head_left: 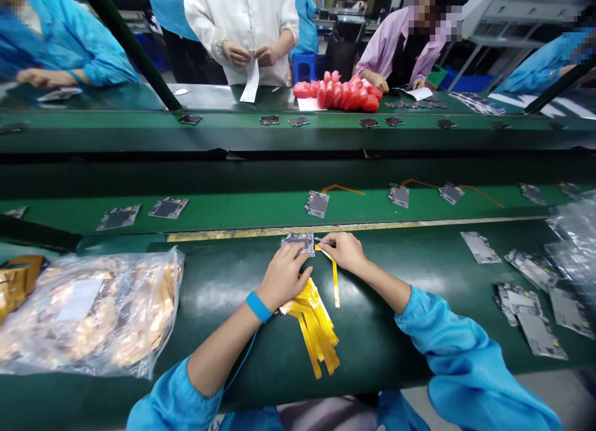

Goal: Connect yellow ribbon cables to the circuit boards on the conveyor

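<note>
A grey circuit board (298,240) lies on the green bench in front of me. My left hand (285,271) rests its outstretched fingertips on the board, with the thumb spread away from them. In a pinch, my right hand (345,251) holds what look like slim metal tweezers (325,241), their tip at the board's right edge. A yellow flex cable (336,285) runs from that edge down beneath my right fingers. Below my left hand a fanned bundle of yellow flex cables (314,328) lies on the bench; my palm hides its upper end.
A clear bag of copper-coloured parts (93,319) lies left. Several circuit boards (521,303) are piled right, beside clear plastic packaging (575,244). Behind a raised ledge, a green conveyor (242,207) carries boards, some with cables. People work across the line near red bundles (342,92).
</note>
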`<action>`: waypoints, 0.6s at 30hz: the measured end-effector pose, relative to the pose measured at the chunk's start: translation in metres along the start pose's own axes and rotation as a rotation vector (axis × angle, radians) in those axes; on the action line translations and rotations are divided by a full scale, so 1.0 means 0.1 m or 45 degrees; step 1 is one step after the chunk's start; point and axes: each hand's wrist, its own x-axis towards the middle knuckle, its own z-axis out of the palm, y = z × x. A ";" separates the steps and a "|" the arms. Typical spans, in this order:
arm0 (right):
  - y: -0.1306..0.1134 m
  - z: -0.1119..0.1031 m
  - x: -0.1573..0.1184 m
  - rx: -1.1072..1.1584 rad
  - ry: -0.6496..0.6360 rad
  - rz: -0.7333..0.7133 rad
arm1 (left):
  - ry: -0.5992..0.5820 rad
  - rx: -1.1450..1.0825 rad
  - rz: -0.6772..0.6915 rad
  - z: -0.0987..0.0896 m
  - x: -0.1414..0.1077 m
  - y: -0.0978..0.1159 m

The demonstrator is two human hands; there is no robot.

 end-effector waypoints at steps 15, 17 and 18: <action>-0.06 -0.05 0.10 -0.043 -0.094 -0.010 | -0.149 0.235 -0.050 0.02 0.06 0.24; -0.05 -0.07 0.09 -0.092 -0.091 -0.036 | -0.157 0.272 -0.062 0.03 0.07 0.26; -0.05 -0.08 0.09 -0.123 -0.089 -0.068 | -0.161 0.284 -0.068 0.04 0.07 0.27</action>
